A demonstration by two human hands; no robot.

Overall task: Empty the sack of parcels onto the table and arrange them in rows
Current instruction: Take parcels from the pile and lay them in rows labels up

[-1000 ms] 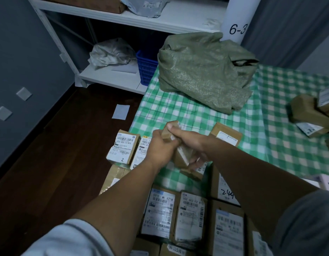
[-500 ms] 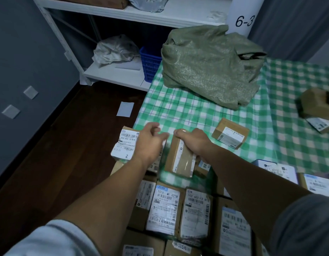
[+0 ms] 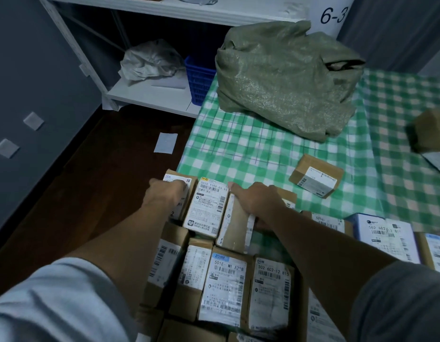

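Observation:
The green woven sack (image 3: 285, 77) lies slumped at the far side of the checked table (image 3: 238, 149). Near me, cardboard parcels with white labels stand in rows (image 3: 223, 287). My right hand (image 3: 256, 201) grips a brown taped parcel (image 3: 235, 228) set down at the right end of the short far row. To its left sits a white-labelled parcel (image 3: 209, 206). My left hand (image 3: 165, 193) curls over the leftmost parcel (image 3: 180, 178), at the table's left edge. One loose parcel (image 3: 316, 175) lies apart on the cloth.
More parcels lie at the right: a white box (image 3: 386, 233) and a brown one (image 3: 431, 132). A white shelf unit (image 3: 149, 95) with a blue basket (image 3: 198, 80) stands beyond the table's left corner. Dark floor with a paper slip (image 3: 165, 143) lies left.
A second ago both hands held the brown parcel above the table. My right hand has lowered it into the far row, and my left hand has let go and moved left onto the edge parcel.

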